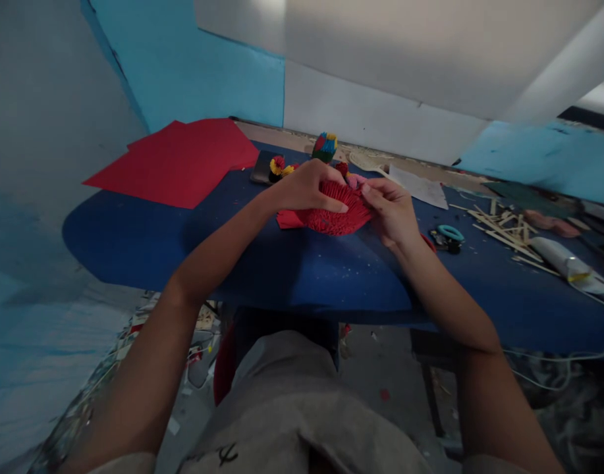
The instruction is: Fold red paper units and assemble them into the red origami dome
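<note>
Two bare hands hold a rounded, ridged red piece that looks like folded paper (pixel 337 220) over the middle of the dark blue surface (pixel 331 283); whether it rests there I cannot tell. The left hand (pixel 314 186) grasps it from the left, thumb across the ridges. The right hand (pixel 391 205) has thumb and fingertips pinched at its right edge. Behind stands a small multicoloured ridged piece (pixel 325 147). Large flat red sheets (pixel 183 161) lie left; thin pale sticks (pixel 506 230) lie scattered on the right.
</note>
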The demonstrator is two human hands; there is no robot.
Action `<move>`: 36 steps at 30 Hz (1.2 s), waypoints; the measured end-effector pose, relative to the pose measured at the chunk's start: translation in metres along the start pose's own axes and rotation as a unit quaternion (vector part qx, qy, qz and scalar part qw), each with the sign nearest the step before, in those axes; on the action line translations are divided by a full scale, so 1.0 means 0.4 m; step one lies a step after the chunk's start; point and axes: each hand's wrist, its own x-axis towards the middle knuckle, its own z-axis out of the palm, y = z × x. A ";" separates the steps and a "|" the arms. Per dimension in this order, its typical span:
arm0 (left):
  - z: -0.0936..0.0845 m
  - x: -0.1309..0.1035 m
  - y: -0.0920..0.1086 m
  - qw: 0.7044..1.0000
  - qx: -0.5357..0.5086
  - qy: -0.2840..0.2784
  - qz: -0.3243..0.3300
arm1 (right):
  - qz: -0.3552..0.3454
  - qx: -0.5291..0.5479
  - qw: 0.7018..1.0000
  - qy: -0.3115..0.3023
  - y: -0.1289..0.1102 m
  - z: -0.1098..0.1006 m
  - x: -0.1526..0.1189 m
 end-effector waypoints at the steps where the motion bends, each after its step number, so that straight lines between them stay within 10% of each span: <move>1: 0.001 0.000 0.000 1.000 -0.001 -0.002 -0.003 | -0.001 -0.011 1.000 0.001 -0.003 0.001 -0.001; 17: 0.015 0.004 0.001 0.999 -0.007 0.033 0.003 | -0.146 -0.261 0.954 0.012 -0.083 0.009 -0.044; 30: 0.023 0.002 -0.015 0.997 -0.038 0.072 -0.001 | -0.137 -0.231 0.963 0.010 -0.054 0.038 -0.063; 36: -0.038 -0.012 -0.018 0.999 -0.012 -0.035 -0.002 | -0.113 -0.174 0.974 -0.086 -0.075 0.024 -0.025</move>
